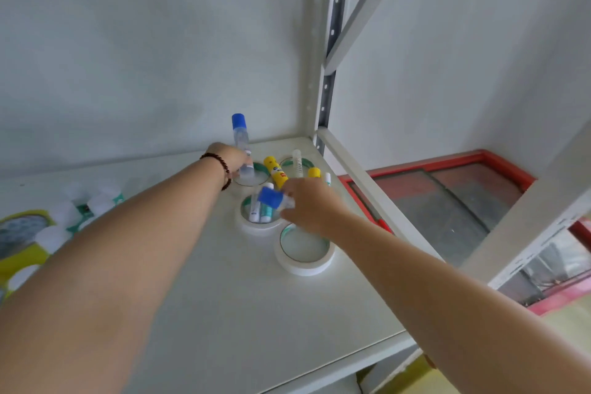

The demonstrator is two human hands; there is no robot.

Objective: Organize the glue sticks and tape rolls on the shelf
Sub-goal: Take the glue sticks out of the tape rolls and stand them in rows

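Note:
Several white tape rolls lie flat on the white shelf [224, 281]. My left hand [228, 158] grips a clear glue bottle with a blue cap [240, 137], held upright inside the far-left tape roll [256, 181]. My right hand [311, 205] holds a second blue-capped glue bottle [271, 198], tilted over the middle tape roll [252, 227], which contains two small glue sticks [260, 211]. The nearest tape roll [303, 262] has nothing inside. A yellow glue stick [275, 171] leans between rolls; another yellow-capped stick [314, 172] and white sticks stand near the far-right roll [297, 163].
White-capped glue bottles [80, 205] and yellow packaging [22, 253] lie blurred at the shelf's left. A metal upright [331, 41] and rail [367, 189] bound the shelf's right side. Beyond it sits a red-framed glass surface [447, 201]. A wall stands close behind.

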